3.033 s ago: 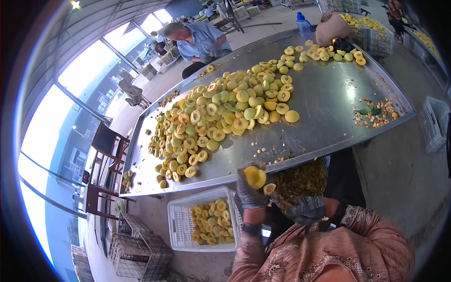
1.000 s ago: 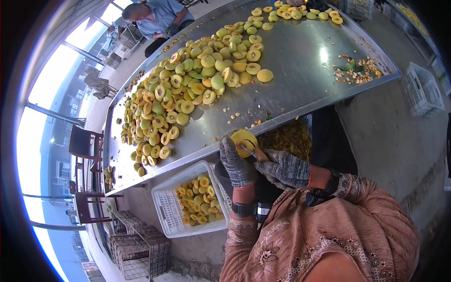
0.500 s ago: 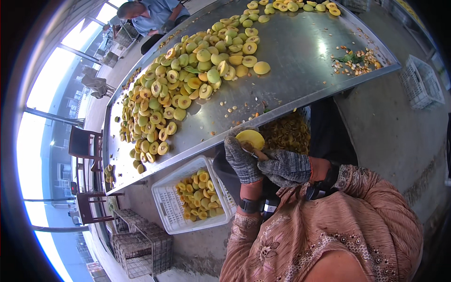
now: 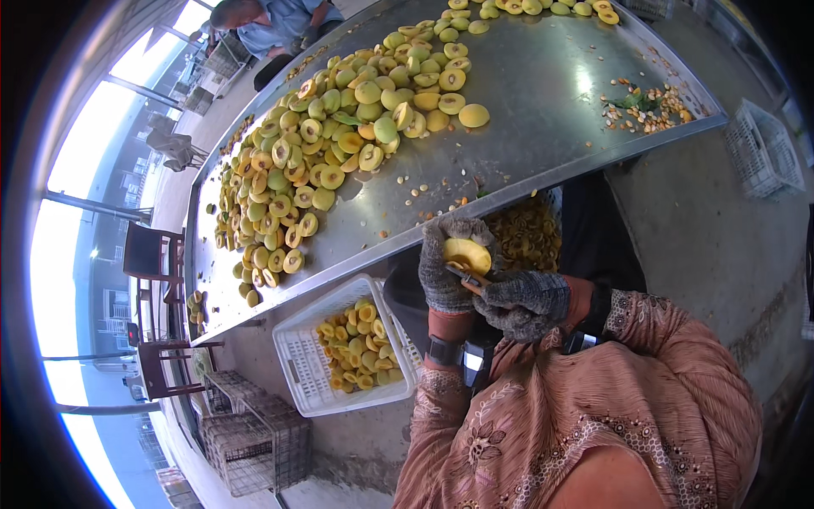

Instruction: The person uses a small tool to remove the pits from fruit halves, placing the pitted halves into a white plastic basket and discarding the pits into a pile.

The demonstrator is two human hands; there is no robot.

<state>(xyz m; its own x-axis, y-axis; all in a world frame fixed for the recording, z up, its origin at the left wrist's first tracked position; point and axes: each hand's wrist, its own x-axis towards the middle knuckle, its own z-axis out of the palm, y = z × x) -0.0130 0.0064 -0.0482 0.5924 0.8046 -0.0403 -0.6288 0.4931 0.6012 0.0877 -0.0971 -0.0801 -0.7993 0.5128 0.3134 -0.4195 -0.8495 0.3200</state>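
Metal table (image 4: 534, 110), fruit halves (image 4: 370, 158), concrete floor (image 4: 704, 246)

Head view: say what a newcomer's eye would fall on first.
Probably the heap of yellow-green fruit across the left part of the metal table. Near its front edge, the gloved left hand holds a cut fruit and the right hand a small tool; left of them sits a white crate.

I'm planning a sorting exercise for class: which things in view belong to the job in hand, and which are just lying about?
Belong to the job:
fruit half in the left hand
small tool in the right hand
heaped fruit halves on the metal table
white crate of fruit halves

Apparently just lying about:
wire crates, lower left
dark chair, left
pale crate, far right
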